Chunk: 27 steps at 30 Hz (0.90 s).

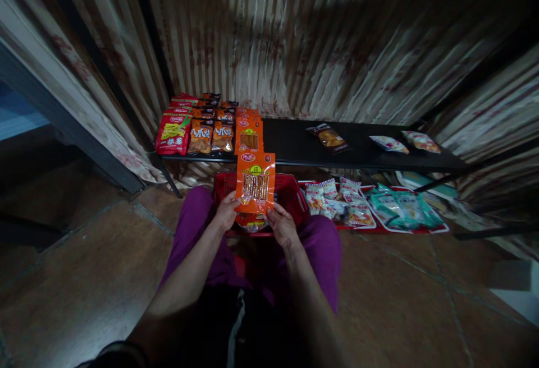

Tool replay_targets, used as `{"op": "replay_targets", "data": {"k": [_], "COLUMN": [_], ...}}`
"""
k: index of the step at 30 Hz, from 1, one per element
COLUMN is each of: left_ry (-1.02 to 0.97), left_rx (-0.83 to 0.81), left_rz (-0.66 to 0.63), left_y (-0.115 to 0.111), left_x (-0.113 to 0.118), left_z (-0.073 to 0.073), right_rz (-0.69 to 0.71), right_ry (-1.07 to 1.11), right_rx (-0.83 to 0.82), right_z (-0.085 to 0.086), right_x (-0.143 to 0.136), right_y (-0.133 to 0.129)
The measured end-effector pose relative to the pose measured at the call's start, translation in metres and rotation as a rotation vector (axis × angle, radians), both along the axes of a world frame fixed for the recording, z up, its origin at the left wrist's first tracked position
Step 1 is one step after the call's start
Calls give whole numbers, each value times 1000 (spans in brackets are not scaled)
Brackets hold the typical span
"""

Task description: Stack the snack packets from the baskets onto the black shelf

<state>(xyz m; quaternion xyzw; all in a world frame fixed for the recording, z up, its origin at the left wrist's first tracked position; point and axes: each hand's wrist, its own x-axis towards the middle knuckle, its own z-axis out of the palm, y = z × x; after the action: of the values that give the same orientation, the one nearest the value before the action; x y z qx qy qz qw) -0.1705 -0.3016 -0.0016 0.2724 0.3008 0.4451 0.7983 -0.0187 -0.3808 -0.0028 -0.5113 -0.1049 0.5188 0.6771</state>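
An orange snack packet (255, 184) with a clear window showing brown strips is held up between both hands. My left hand (227, 210) pinches its lower left edge, and my right hand (281, 223) grips its lower right corner. Below it is a red basket (292, 194) between my knees, with another shiny packet (251, 221) partly hidden under the held one. Just beyond, similar orange packets (249, 132) stand in a row on the black shelf (282, 138). Left of them are brown-and-orange snack bags (201, 136) and red snack bags (172, 132).
A dark brown bag (329, 137) and two pale bags (388, 144) lie farther right on the shelf. On the floor to the right sit red trays holding white snack bags (337, 199) and green bags (404, 208). A pleated striped curtain (269, 42) hangs behind the shelf.
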Motion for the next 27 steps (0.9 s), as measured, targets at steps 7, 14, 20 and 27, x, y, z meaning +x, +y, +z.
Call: {"op": "replay_targets", "data": {"k": [7,14,20,27], "left_ry": [43,117,142,384], "left_rx": [50,65,58,309], "left_rz": [-67,-175,-184,6], "left_y": [-3,-9,-6,-3], "left_x": [-4,-5,-6,3], "left_z": [3,0,0,6], "right_rz": [-12,-187,-253,-242], "right_ry": [-25,-16,-13,25], "right_rx": [58,75,48,84], "right_z": [14,30,26,30], "right_x": [10,24,23,16], "right_y": [6,16,13,15]}}
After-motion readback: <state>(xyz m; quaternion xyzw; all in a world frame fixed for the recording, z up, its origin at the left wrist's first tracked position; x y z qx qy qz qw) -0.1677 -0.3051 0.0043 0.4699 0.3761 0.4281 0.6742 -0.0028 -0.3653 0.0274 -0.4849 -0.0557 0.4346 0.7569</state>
